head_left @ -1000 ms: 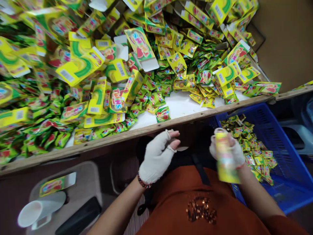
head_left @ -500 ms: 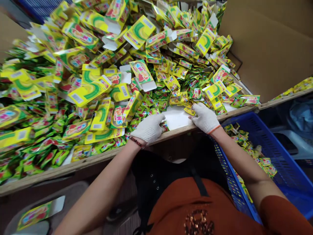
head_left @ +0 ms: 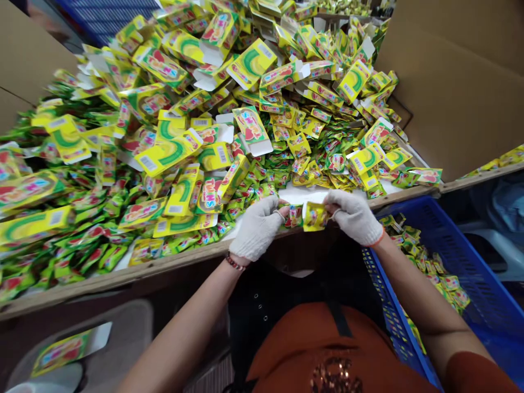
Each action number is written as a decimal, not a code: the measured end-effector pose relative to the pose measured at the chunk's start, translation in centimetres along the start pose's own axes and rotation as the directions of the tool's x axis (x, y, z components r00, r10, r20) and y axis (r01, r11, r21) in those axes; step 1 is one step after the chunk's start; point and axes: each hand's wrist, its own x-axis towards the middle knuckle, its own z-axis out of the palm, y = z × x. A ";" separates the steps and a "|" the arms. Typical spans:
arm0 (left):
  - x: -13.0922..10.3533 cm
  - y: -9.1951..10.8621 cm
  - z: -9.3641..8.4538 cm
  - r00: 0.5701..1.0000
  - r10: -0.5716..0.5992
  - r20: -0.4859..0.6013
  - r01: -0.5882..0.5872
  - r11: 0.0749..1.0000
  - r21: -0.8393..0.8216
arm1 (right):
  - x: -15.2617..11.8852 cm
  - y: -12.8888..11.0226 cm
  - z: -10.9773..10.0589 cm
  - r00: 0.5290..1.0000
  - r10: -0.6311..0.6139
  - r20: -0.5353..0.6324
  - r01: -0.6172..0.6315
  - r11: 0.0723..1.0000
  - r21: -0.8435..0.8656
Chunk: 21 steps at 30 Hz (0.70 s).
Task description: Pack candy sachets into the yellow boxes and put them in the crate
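Both gloved hands have come in from the white tabletop (head_left: 292,195) to the table's wooden edge (head_left: 110,278), and each now holds up a sachet that lay near it half a second ago. In the head view, the left hand (head_left: 257,228) pinches a green sachet (head_left: 293,216) between thumb and fingers; the right hand (head_left: 355,217) pinches a yellow sachet (head_left: 316,216) the same way. The two packets meet side by side between the hands, just over the edge. The green one is small and glossy, with red and pink print; the yellow one looks squarish, bright and slightly creased, with orange-brown fruit artwork and a pale strip along its left side. Their lettering is too small to read. Behind them spreads a heap of flattened and open yellow-green cartons (head_left: 250,131) over more sachets, and a blue crate (head_left: 483,295) holding similar packets stands beside the right forearm.
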 end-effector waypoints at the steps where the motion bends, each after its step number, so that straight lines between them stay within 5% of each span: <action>1: -0.2 0.3 0.4 1.000 0.003 0.024 -0.002 1.000 -0.027 | 0.0 -0.5 0.0 0.998 -0.024 0.064 0.025 1.000 -0.010; 4: -1.0 1.0 1.2 0.998 0.000 0.070 0.007 0.994 -0.108 | 0.3 -1.4 0.2 0.988 -0.024 0.153 0.041 0.993 -0.114; 8: -1.7 1.2 1.4 0.993 -0.002 0.120 0.029 0.975 -0.222 | 0.4 -1.6 0.6 0.995 -0.007 0.099 0.019 0.992 -0.124; 12: -2.0 1.3 1.6 0.998 0.034 0.053 -0.024 0.985 -0.172 | -0.2 -1.7 1.4 0.992 0.122 -0.029 -0.114 0.974 0.194; 14: -1.9 1.5 1.7 0.995 0.090 0.042 -0.085 0.988 -0.127 | -0.4 -1.7 1.6 0.976 0.205 0.077 -0.219 0.901 0.374; 17: -1.1 1.7 1.0 0.976 0.217 0.016 -0.217 0.971 0.097 | -0.2 -1.7 1.9 0.938 0.232 0.258 -0.329 0.834 0.444; 19: 0.0 1.6 -0.5 0.944 0.321 -0.072 -0.276 0.893 0.356 | 0.2 -1.3 2.0 0.934 0.276 0.228 -0.352 0.822 0.448; 21: 1.5 1.2 -2.7 0.903 0.380 -0.199 -0.191 0.773 0.605 | 0.5 -0.6 2.2 0.926 0.337 0.172 -0.377 0.784 0.493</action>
